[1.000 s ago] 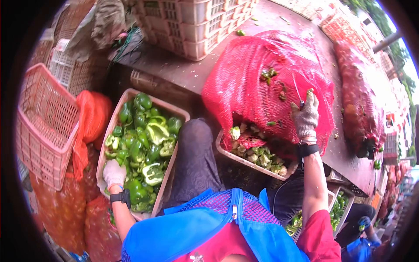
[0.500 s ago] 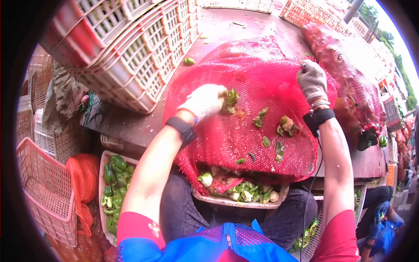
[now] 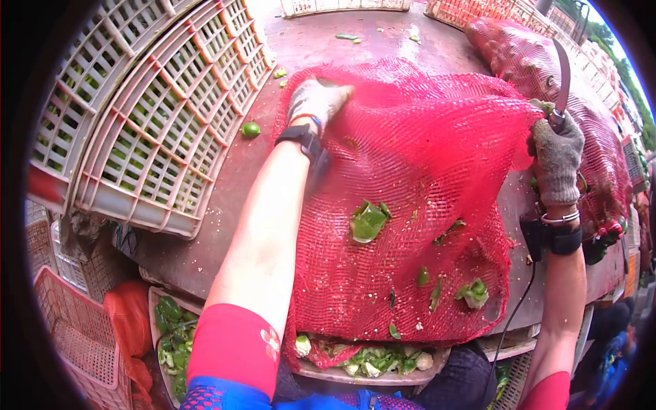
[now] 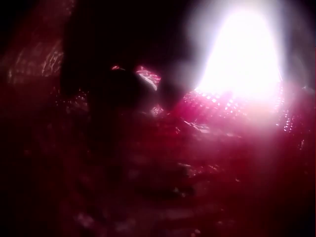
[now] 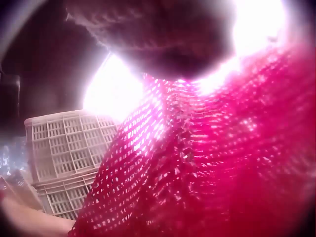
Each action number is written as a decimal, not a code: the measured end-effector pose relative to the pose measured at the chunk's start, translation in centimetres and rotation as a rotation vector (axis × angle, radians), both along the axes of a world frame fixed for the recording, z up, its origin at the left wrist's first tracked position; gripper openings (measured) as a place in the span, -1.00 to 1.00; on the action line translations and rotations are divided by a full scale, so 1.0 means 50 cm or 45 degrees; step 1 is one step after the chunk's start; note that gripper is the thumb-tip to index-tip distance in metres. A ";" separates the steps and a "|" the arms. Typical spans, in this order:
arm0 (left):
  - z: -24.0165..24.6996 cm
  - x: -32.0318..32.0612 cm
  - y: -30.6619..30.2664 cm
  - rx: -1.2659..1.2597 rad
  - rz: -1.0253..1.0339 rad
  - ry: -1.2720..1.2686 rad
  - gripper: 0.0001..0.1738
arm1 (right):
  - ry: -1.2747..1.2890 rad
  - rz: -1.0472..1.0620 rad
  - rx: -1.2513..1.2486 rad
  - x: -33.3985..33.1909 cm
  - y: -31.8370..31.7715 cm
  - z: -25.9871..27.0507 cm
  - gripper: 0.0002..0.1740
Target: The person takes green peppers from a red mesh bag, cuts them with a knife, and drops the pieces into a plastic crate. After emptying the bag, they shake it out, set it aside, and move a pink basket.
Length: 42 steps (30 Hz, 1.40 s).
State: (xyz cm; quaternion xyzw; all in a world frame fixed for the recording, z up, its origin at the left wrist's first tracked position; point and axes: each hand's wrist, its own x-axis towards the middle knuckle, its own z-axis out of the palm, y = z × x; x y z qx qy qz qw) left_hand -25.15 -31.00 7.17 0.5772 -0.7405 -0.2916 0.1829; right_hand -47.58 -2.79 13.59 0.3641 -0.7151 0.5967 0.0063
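A large red mesh bag [image 3: 410, 164] lies spread over the tabletop, with green pepper pieces [image 3: 369, 222] and trimmings scattered on it. My gloved left hand [image 3: 318, 101] grips the bag's far left part; its wrist view is dark and filled with red mesh. At the right, my gloved right hand [image 3: 559, 160] holds a knife [image 3: 563, 75], its curved blade pointing up, and pinches the bag's raised right corner. In the right wrist view the mesh [image 5: 182, 133] gathers up toward that hand. Below the bag's near edge sits a crate [image 3: 328, 374] of pepper cores and scraps.
Stacked plastic crates [image 3: 164, 130] with green produce stand at the left. A loose green pepper [image 3: 251, 130] lies beside them. A full mesh sack [image 3: 547, 82] lies along the right. At lower left are a crate of peppers [image 3: 156, 301] and a pink crate [image 3: 82, 335].
My left hand has gone from the pepper crate to the bag, then to its far left part. The right hand has moved right, raising the bag's corner. The scraps on the mesh have shifted nearer.
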 end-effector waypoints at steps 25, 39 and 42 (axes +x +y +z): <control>0.208 0.572 0.182 1.084 -0.664 1.224 -0.24 | 0.358 -0.251 1.105 0.000 0.067 -0.057 -0.66; 0.262 0.642 0.328 1.115 -0.680 1.224 -0.09 | 0.422 0.318 0.462 0.248 0.102 0.051 -0.46; 0.309 0.712 0.316 0.907 -0.472 1.375 -0.11 | 0.245 0.241 0.886 0.249 0.024 -0.006 -0.58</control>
